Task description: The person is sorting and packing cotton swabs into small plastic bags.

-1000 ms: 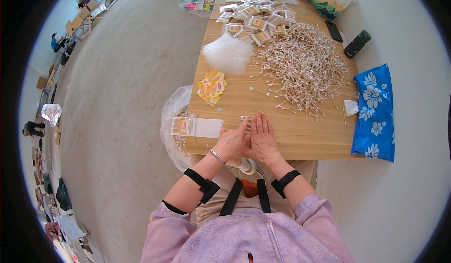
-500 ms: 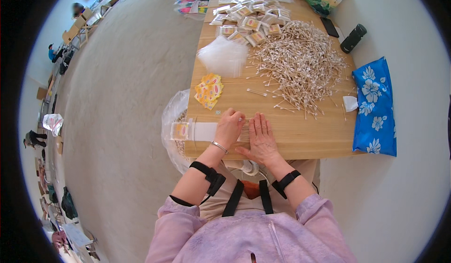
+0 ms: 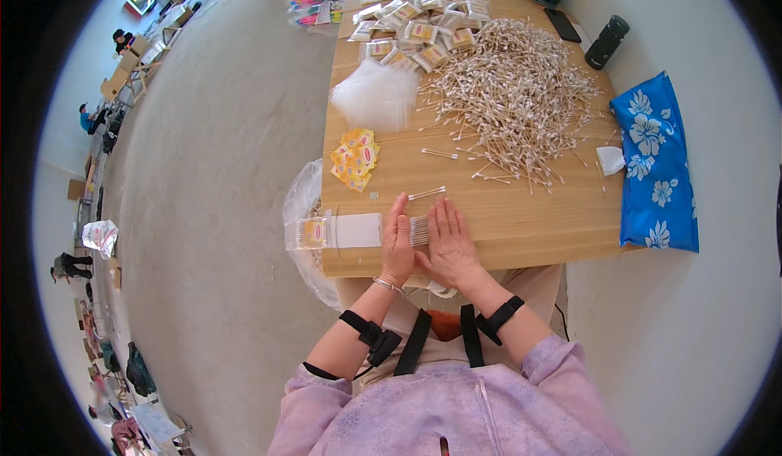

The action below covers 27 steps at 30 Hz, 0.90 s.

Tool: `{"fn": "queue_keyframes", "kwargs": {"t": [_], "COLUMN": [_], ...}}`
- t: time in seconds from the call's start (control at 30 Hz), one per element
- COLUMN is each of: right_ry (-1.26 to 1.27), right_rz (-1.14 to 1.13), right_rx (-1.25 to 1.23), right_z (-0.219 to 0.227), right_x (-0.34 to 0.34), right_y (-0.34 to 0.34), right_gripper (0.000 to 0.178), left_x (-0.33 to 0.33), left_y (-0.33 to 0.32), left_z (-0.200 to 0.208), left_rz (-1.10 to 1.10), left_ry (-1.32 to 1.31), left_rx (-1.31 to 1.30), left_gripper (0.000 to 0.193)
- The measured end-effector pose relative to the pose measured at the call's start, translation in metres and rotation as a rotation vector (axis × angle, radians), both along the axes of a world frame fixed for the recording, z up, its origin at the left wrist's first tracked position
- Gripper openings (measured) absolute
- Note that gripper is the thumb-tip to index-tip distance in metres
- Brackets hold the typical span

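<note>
My left hand (image 3: 398, 240) stands on its edge with straight fingers beside a row of cotton swabs (image 3: 419, 230). From the other side, my right hand (image 3: 453, 242) lies flat with its fingers stretched out, so the row sits between both palms and is partly hidden. Just beyond my left fingertips, a loose cotton swab (image 3: 427, 193) rests on the wood. Left of my left hand is a white rectangular block (image 3: 358, 230). A clear packet of swabs with a yellow label (image 3: 311, 233) adjoins it at the table's left edge.
A large heap of cotton swabs (image 3: 521, 97) covers the table's far right. Filled packets (image 3: 419, 32), clear bags (image 3: 375, 96) and yellow cards (image 3: 355, 159) lie farther left. A blue floral pouch (image 3: 656, 163), black bottle (image 3: 608, 42) and phone (image 3: 563, 26) line the wall side.
My left hand has gone from curled fingers over the row to straight fingers beside it. A swab now lies beyond my fingertips. My right hand stays flat; the view has shifted slightly.
</note>
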State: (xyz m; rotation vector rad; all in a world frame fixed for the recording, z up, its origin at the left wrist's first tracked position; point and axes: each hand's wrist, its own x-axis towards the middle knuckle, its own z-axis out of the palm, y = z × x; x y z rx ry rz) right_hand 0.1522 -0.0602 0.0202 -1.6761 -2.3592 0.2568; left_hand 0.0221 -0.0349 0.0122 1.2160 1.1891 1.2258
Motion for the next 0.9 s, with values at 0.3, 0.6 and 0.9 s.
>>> {"fn": "queue_keyframes", "kwargs": {"t": [0.3, 0.6, 0.9], "right_ry": [0.044, -0.021, 0.077], "right_rz": [0.038, -0.015, 0.033], "right_rx": [-0.088, -0.137, -0.135], "right_z": [0.008, 0.001, -0.008], "right_x": [-0.019, -0.085, -0.124], "right_y": [-0.011, 0.011, 0.017], "right_gripper": [0.086, 0.083, 0.087], "left_x": [-0.009, -0.058, -0.106], "left_y": [0.002, 0.019, 0.021], "left_z": [-0.003, 0.010, 0.008], "left_rz": [-0.020, 0.049, 0.058], "left_ry": [-0.216, -0.112, -0.089], "left_rx": [-0.041, -0.053, -0.087], "left_gripper": [0.050, 0.051, 0.053]}}
